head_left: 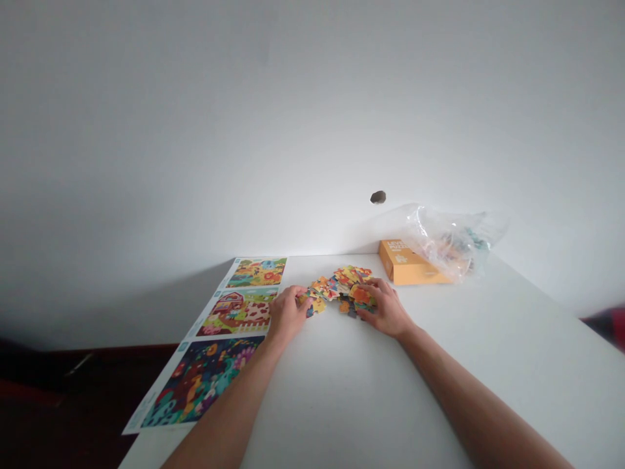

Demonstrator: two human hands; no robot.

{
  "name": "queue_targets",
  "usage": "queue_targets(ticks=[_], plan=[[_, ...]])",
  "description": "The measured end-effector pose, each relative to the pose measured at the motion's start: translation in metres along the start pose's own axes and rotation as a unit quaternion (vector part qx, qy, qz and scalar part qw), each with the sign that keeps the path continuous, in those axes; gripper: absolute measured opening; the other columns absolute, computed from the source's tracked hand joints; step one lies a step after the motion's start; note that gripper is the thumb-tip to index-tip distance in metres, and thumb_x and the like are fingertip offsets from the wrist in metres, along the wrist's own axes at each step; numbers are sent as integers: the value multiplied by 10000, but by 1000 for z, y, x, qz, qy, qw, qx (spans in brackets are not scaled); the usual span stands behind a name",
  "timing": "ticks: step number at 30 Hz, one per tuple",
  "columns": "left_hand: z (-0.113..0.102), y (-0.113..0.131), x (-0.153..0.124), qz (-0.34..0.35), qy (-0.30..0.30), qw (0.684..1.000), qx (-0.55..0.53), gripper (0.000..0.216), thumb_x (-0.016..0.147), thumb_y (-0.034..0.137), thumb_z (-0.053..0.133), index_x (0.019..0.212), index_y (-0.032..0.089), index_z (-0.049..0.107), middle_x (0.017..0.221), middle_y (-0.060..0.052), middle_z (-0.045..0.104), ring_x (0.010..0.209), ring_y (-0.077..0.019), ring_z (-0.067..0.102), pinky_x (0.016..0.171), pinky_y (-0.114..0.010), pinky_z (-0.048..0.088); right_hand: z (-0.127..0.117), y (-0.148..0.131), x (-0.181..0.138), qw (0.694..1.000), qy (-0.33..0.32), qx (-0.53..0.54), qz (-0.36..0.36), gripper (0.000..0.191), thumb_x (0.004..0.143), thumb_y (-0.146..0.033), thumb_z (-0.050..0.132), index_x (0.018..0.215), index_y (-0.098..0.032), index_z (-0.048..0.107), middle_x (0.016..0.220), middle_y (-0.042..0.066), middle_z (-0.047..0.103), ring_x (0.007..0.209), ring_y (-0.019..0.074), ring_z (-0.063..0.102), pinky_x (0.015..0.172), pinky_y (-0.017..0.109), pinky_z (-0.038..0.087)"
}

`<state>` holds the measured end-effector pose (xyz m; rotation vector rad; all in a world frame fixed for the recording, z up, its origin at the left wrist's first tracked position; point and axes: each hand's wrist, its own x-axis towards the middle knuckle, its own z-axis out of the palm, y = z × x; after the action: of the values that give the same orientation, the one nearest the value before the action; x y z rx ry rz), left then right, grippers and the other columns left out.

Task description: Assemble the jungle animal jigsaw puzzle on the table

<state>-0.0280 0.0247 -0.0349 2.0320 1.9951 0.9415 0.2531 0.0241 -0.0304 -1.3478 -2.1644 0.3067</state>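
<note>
orange box: the orange box (415, 268) stands near the far edge of the tabletop (390, 397), close to the wall (312, 130).
puzzle pieces: a loose heap of puzzle pieces (349, 276) lies left of the box and a little nearer the person, a short gap away.
left hand: the left hand (288, 312) is farther left of the box, at the heap's far-left end; thumb and forefinger meet the pieces, though i cannot tell if they pinch one.
right hand: the right hand (383, 308) is just left and in front of the box, fingers spread over pieces; whether they grip any, i cannot tell.
printed pictures: three printed pictures (215, 378) run in a row well left of the box, along the left edge; the nearest one's outer corner pokes past that edge.
plastic bag: a clear plastic bag (454, 241) drapes over the box's right part and spills beyond it.
wall hole: a dark hole (377, 197) sits above the box's left end.
open room: a wide white stretch reaches from the box's front and right toward the near and right edges.
</note>
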Motion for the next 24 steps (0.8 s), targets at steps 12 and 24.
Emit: queue_targets(ticks=[12,24], plan=[[-8,9,-7,77,-22,996,42,470,761,389,682,1208,265,603,1126,-65,643,1081,-271,579,966,-420,420,-17,7,0,998,20,53,-25,514,755,-323,683,1253,-230,598,1233,109,556,1121,270,552,969,427,452],[12,-3,2,158,-27,986,48,530,772,437,646,1275,287,579,1296,-57,588,1191,-291,516,1047,-429,390,-130,45,-25,989,-61,103,81,431,807,-486,651,1112,-184,692,826,26,681,560,95,466,550,236,403]])
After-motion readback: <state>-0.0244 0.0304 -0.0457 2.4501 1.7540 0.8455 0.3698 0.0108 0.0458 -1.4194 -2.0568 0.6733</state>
